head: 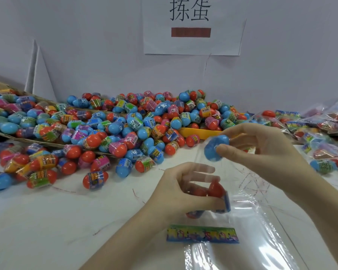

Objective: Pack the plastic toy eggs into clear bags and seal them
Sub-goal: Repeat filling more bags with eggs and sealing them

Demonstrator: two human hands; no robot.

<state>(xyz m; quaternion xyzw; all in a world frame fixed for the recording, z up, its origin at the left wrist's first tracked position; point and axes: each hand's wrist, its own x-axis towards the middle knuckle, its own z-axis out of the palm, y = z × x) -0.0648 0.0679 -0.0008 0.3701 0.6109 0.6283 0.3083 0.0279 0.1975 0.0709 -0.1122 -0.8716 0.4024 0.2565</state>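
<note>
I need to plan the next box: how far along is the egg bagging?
Done: a heap of filled clear bags lies at the right. In hand: the left hand holds red plastic eggs inside the open clear plastic bag, while the right hand brings a blue plastic egg to it. Left: sealing this bag, plus the big pile of loose eggs.

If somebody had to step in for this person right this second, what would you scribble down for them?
Left hand: grips red eggs inside the clear bag, holding it up off the table.
Right hand: pinches a blue egg at the bag's mouth.
Loose egg pile lies behind to the left; filled bags at far right.
Done: some eggs bagged. Left: drop in the blue egg, finish filling, seal.
</note>
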